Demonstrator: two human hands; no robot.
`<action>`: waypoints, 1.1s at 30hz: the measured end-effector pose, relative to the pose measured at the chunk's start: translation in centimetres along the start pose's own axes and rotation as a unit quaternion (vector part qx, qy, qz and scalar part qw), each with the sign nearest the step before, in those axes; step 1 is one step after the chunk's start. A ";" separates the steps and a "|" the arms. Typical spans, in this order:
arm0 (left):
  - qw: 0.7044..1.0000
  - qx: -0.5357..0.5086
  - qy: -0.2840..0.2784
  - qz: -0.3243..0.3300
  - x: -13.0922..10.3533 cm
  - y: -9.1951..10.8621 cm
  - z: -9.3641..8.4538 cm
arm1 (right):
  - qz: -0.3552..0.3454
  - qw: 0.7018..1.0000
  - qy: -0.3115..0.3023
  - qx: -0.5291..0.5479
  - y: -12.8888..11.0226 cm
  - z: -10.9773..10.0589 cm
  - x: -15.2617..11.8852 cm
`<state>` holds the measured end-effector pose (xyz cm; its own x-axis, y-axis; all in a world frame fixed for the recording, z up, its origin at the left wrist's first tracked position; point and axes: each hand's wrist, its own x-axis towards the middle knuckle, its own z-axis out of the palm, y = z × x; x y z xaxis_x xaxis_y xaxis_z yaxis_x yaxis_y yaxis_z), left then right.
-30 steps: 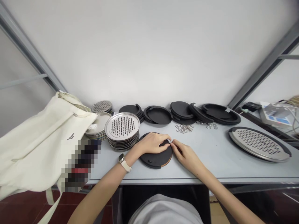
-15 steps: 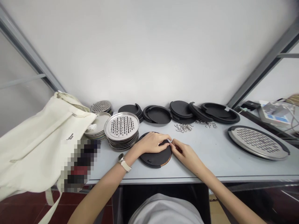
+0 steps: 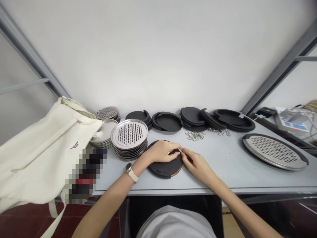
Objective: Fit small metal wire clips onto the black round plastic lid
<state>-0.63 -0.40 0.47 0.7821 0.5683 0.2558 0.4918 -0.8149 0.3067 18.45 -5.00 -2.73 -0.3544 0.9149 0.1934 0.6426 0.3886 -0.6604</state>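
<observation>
A round black plastic disc (image 3: 164, 168) lies on the table in front of me, with an orange-brown strip along its lower right edge. My left hand (image 3: 162, 152) rests across the disc, its thumb and fingers curled round the upper right rim. At that same spot the fingers of my right hand (image 3: 194, 162) are pinched together against the edge. A tiny shiny piece shows between the fingertips of both hands; most of it is hidden. Close by on the left stands a stack of round metal grater plates (image 3: 128, 134).
Black round parts (image 3: 169, 122) line the wall, with loose metal hooks (image 3: 195, 135) before them. At right lies a large round grater (image 3: 274, 152) with a black rim. A cream bag (image 3: 47, 148) covers the table's left end, beside another plate stack (image 3: 106, 130).
Hardly anything differs: both hands stay at the disc's upper right rim, and the whole view has shifted very slightly.
</observation>
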 end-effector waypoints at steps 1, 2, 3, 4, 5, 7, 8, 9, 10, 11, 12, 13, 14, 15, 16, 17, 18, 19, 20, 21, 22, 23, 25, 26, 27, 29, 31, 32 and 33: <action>1.000 0.000 -0.001 -0.001 0.0 0.0 0.0 | -0.001 1.000 0.002 -0.003 0.0 0.0 0.0; 1.000 0.001 -0.003 -0.003 0.0 0.0 0.0 | -0.002 1.000 0.003 -0.007 0.1 0.0 0.0; 1.000 0.001 -0.004 -0.005 0.0 0.0 0.0 | -0.003 1.000 0.004 -0.011 0.1 0.1 0.0; 1.000 0.001 -0.006 -0.007 0.0 0.1 0.0 | -0.003 1.000 0.005 -0.016 0.1 0.1 0.0; 1.000 0.000 -0.007 -0.009 -0.1 0.1 -0.1 | -0.003 1.000 0.005 -0.019 0.0 0.1 0.0; 1.000 -0.003 -0.006 -0.009 -0.1 0.1 -0.1 | -0.003 1.000 0.006 -0.024 0.0 0.1 0.0; 1.000 -0.004 -0.006 -0.009 -0.1 0.1 -0.1 | -0.003 1.000 0.007 -0.025 -0.1 0.1 0.0; 1.000 -0.005 -0.006 -0.009 -0.1 0.1 -0.1 | -0.003 1.000 0.009 -0.025 -0.1 0.1 0.0; 1.000 -0.006 -0.007 -0.010 -0.1 0.1 -0.1 | -0.003 1.000 0.011 -0.024 -0.1 0.1 0.0; 1.000 -0.007 -0.008 -0.010 -0.1 0.1 -0.1 | -0.002 1.000 0.014 -0.023 -0.2 0.0 0.0; 1.000 -0.009 -0.009 -0.011 -0.1 0.1 -0.1 | -0.001 1.000 0.016 -0.022 -0.2 0.0 0.0; 1.000 -0.012 -0.010 -0.012 -0.1 0.1 -0.1 | 0.000 1.000 0.016 -0.020 -0.2 0.0 0.0; 1.000 -0.014 -0.010 -0.012 -0.1 0.1 -0.1 | 0.002 1.000 0.016 -0.017 -0.3 0.0 0.0; 1.000 -0.016 -0.010 -0.012 -0.1 0.1 0.0 | 0.005 1.000 0.016 -0.015 -0.3 0.0 -0.1; 1.000 -0.018 -0.011 -0.012 -0.1 0.1 0.0 | 0.006 1.000 0.016 -0.012 -0.4 -0.1 -0.1; 1.000 -0.019 -0.011 -0.012 -0.1 0.1 0.0 | 0.008 1.000 0.017 -0.009 -0.4 -0.1 -0.1; 1.000 -0.019 -0.012 -0.011 -0.1 0.1 -0.1 | 0.009 1.000 0.019 -0.007 -0.4 -0.1 -0.1; 1.000 -0.019 -0.011 -0.010 -0.1 0.1 -0.1 | 0.009 1.000 0.021 -0.005 -0.4 -0.1 -0.1; 1.000 -0.019 -0.011 -0.009 -0.1 0.1 0.0 | 0.010 1.000 0.023 -0.003 -0.4 -0.1 -0.1; 1.000 -0.018 -0.010 -0.008 -0.1 0.1 0.0 | 0.010 1.000 0.024 -0.002 -0.4 -0.1 -0.1; 1.000 -0.018 -0.009 -0.007 -0.1 0.1 0.0 | 0.010 1.000 0.025 0.000 -0.4 -0.1 -0.1; 1.000 -0.018 -0.009 -0.008 -0.1 0.1 0.0 | 0.011 1.000 0.026 0.001 -0.3 0.0 -0.1; 1.000 -0.019 -0.009 -0.011 -0.1 0.1 0.0 | 0.014 0.999 0.029 0.003 -0.2 0.0 -0.1; 1.000 -0.020 -0.008 -0.011 -0.1 0.1 0.1 | 0.016 0.999 0.029 0.005 -0.1 0.0 -0.1; 1.000 -0.021 -0.007 -0.011 -0.1 0.0 0.1 | 0.017 0.999 0.030 0.006 -0.1 0.0 -0.1; 1.000 -0.023 -0.005 -0.009 -0.1 0.0 0.1 | 0.016 0.999 0.031 0.007 0.0 0.1 -0.1; 1.000 -0.024 -0.007 -0.010 -0.1 0.0 0.1 | 0.014 0.999 0.034 0.005 -0.1 0.1 -0.1; 1.000 -0.025 -0.009 -0.011 -0.1 0.0 0.1 | 0.014 0.999 0.035 0.004 -0.1 0.0 -0.1; 1.000 -0.025 -0.010 -0.012 -0.1 0.0 0.1 | 0.013 0.999 0.037 0.003 -0.1 0.0 -0.1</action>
<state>-0.68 -0.48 0.36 0.7778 0.5853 0.2289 0.4915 -0.7935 0.3589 18.38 -5.16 -2.69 -0.2852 0.9307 0.2290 0.6469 0.3632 -0.6706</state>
